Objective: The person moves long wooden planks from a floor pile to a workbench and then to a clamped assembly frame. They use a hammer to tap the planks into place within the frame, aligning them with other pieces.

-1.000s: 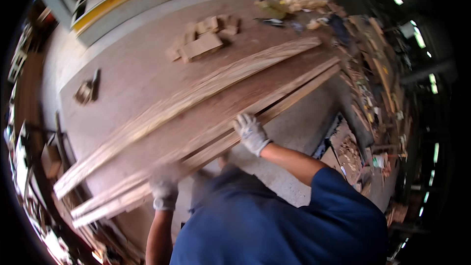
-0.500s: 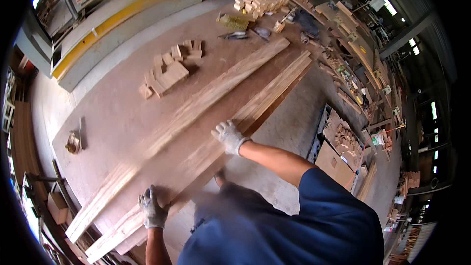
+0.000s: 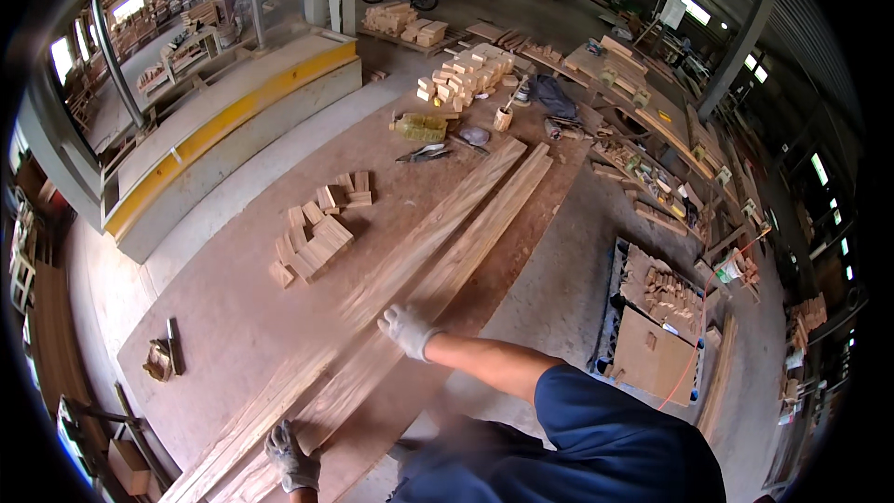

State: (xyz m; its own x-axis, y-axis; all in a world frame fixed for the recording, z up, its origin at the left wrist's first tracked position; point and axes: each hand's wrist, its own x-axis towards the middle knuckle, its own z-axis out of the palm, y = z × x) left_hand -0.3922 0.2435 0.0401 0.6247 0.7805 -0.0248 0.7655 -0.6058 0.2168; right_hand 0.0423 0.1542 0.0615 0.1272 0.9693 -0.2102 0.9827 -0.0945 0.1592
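Two long, pale wooden boards lie side by side, slanting across a large brown tabletop (image 3: 242, 326). The near board (image 3: 484, 233) is under both my gloved hands; the far board (image 3: 447, 210) lies just beyond it with a narrow gap between them. My left hand (image 3: 292, 456), in a grey-white glove, is closed over the near board toward its lower-left end, thumb apart from the fingers. Farther up the same board my right hand (image 3: 408, 332), gloved too, has its fingers bent over the wood. The undersides of both hands are hidden.
Small wooden blocks (image 3: 317, 240) sit beyond the boards. A small container (image 3: 158, 360) and a dark bar (image 3: 174, 345) lie at the left. More blocks (image 3: 466, 74) are piled at the far end. A pallet (image 3: 652, 335) with wood pieces stands right; a yellow-edged bench (image 3: 233, 130) stands left.
The near board has moved away from the table's near edge, closer to the far board. Both hands went with it. The view has tilted up, showing more of the workshop.
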